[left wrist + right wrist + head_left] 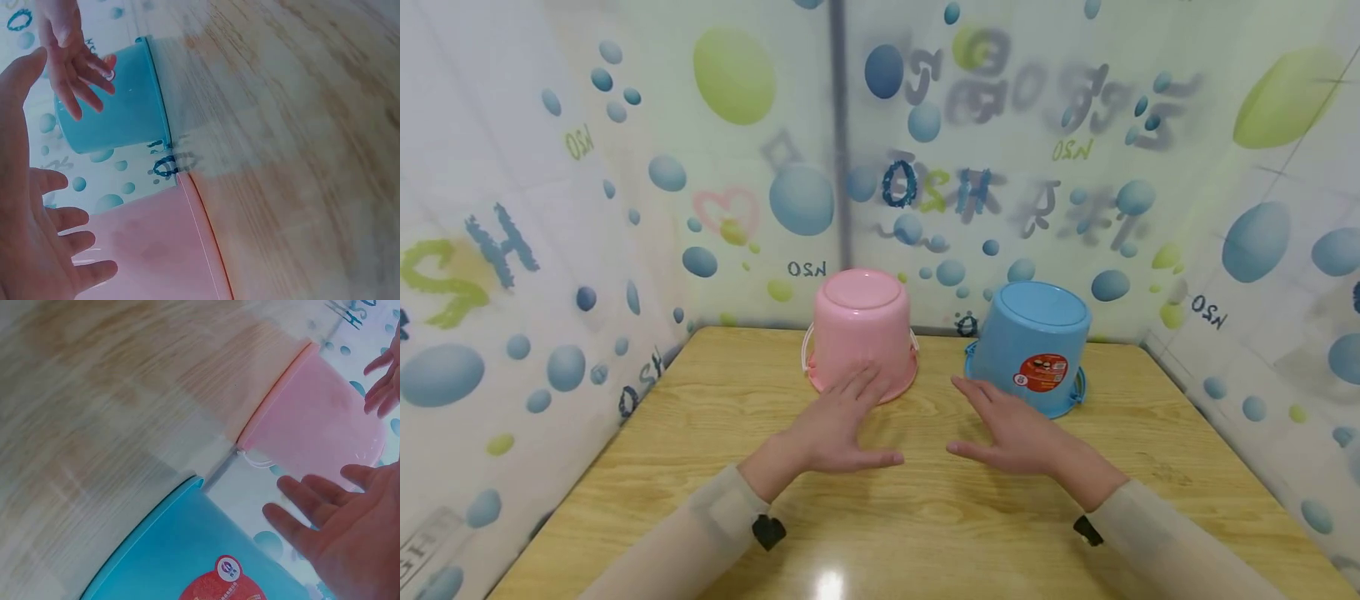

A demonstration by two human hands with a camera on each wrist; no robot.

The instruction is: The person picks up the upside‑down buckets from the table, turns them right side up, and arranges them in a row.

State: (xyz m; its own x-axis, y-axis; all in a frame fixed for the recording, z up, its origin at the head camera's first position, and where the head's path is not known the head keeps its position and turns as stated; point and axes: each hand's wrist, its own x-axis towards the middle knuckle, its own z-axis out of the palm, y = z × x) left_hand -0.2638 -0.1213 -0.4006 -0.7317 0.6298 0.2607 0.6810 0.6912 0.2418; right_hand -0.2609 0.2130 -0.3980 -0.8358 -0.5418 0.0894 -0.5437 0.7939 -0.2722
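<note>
Upside down on the wooden table stands a pink bucket (861,333), its white handle hanging at the rim. To its right is a blue bucket (1037,333), also bottom up, with a red round label (1043,372) on its side. My left hand (842,425) is held out in front of the pink bucket, fingers extended and thumb pointing right. My right hand (1011,429) reaches in front of the blue bucket in the same way, thumb pointing left. Both palms face inward with nothing in them, as the left wrist view shows for the left hand (31,212).
The wooden table (917,533) runs back to a fabric backdrop (745,167) printed with blue and green drops and lettering. Fabric walls also close in the left and right sides. A gap of bare tabletop separates the two buckets.
</note>
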